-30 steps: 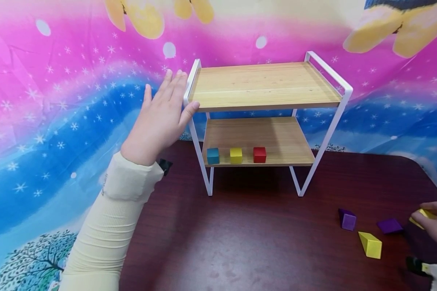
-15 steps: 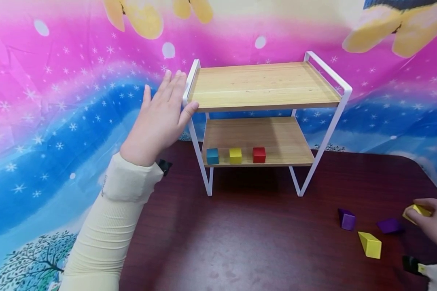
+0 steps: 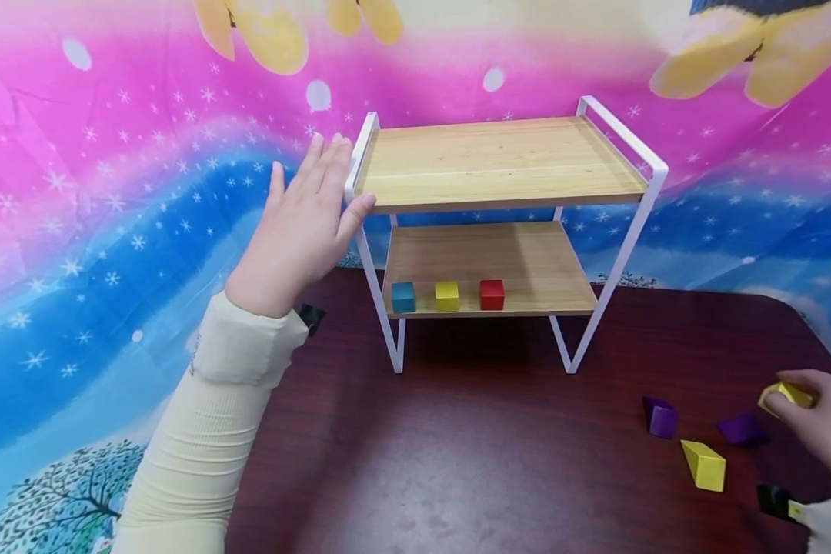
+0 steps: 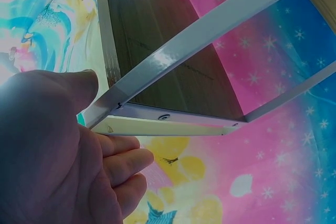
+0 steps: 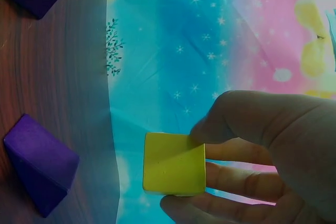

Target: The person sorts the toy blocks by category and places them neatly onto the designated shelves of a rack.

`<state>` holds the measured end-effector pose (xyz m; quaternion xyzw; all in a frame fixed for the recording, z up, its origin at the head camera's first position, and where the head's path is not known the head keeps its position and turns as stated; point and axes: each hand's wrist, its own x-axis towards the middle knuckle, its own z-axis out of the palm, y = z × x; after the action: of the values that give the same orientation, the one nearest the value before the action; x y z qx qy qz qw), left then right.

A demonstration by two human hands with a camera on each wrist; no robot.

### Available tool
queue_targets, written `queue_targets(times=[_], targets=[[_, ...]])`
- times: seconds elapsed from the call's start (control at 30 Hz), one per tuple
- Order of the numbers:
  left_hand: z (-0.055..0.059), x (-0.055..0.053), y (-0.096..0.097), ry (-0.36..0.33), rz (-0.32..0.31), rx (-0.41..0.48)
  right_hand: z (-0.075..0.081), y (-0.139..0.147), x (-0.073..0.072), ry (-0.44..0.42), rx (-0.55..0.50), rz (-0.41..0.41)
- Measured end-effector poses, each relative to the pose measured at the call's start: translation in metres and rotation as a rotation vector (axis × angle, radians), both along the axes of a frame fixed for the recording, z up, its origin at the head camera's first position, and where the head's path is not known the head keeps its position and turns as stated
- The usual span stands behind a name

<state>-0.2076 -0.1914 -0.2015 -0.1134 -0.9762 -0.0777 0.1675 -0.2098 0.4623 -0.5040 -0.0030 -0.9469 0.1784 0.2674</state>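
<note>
Seen from the head camera, a printed cloth in pink and blue hangs behind everything. From about seven o'clock, a cream sleeve reaches up to the left hand, between nine and ten o'clock. Its grip is wide, fingers straight, against the left end of a two-tier rack; the left wrist view shows the corner of the rack's white frame between thumb and fingers.

The rack stands on a dark reddish tabletop. Along the front edge of its lower board sit three cubes, spaced apart: a blue cube, a yellow cube at its three o'clock, then a red cube at three o'clock again.

Toward four o'clock, on the tabletop, lies a purple block. A yellow wedge is between its four and five o'clock; a second purple block is at the wedge's two o'clock.

Last, at the purple piece's two o'clock and near it, the right hand has its grip narrowed on a yellow block, pinched between thumb and fingers. Whether that block touches the tabletop, I cannot tell.
</note>
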Motion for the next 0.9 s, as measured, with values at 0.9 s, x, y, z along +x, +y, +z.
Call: queue_targets(times=[0.9], targets=[[0.000, 0.001, 0.000, 0.001, -0.008, 0.003, -0.006, 0.000, -0.002, -0.064, 0.034, 0.035]])
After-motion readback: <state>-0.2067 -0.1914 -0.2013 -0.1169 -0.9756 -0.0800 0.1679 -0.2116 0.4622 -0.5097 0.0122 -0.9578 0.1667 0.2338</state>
